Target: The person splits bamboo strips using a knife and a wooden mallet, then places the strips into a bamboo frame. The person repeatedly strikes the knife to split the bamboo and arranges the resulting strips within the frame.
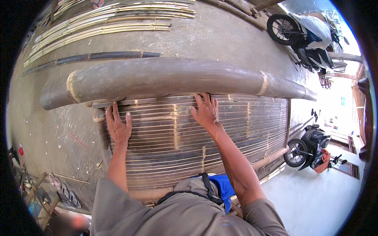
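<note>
In front of me lies a slatted bamboo bench top (232, 133), its thin slats running left to right over cross-pieces. A thick dark bamboo pole (165, 76) with pale joints spans its far side. Along that pole's near edge lies a narrow bamboo slat (157, 100). My left hand (119, 128) rests near the slat's left part, fingertips against it and fingers apart. Farther right, my right hand (206, 112) is spread flat, its fingertips reaching over the slat to the pole. Neither hand is wrapped round anything.
Long split bamboo strips (106, 29) and a dark bamboo length (94, 57) lie on the floor beyond. Motorcycles stand at the far right (284, 29) and right (297, 152). Sandals (71, 196) are at lower left, near a blurred person. A foot shows at the top left.
</note>
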`<state>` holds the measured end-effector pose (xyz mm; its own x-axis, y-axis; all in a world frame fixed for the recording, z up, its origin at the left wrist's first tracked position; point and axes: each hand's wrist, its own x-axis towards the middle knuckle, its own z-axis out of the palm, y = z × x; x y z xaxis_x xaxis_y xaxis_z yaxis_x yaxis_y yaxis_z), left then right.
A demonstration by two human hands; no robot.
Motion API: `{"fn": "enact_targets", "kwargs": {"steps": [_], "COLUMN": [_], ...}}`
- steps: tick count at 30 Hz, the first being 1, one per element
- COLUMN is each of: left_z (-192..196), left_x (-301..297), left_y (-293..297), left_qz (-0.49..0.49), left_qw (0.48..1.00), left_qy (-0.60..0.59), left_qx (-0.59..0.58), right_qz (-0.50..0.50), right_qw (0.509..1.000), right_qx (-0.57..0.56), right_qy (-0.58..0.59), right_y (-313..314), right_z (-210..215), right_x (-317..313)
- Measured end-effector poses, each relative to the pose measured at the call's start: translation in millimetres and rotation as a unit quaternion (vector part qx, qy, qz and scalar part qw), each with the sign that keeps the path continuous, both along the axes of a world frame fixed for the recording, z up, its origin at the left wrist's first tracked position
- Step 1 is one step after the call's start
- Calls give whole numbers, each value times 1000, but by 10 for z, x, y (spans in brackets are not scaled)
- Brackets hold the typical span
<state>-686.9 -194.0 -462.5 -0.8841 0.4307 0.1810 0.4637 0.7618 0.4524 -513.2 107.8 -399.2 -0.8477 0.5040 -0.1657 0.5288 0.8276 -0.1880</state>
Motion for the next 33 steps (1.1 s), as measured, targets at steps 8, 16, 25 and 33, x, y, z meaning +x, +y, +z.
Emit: {"fn": "enact_targets", "kwargs": {"steps": [8,16,25,33], "left_z": [-39,-17,-45,-31], "left_x": [-2,-5,-8,-7], "left_y": [-7,-6,-16,-13], "left_qz": [8,-12,-14,-4], "left_qw": [1000,999,999,1000], "left_qy": [-9,28,23,6], "left_qx": [-6,-18,19,-29], "right_qz": [-2,-146,-55,-32], "right_qw": [1000,985,994,997], "right_qx": [19,4,90,55], "right_qy": [18,93,-38,-37], "right_y": [9,207,757,1077], "right_z": [23,-169,107,44], "right_x": [-125,366,610,374]}}
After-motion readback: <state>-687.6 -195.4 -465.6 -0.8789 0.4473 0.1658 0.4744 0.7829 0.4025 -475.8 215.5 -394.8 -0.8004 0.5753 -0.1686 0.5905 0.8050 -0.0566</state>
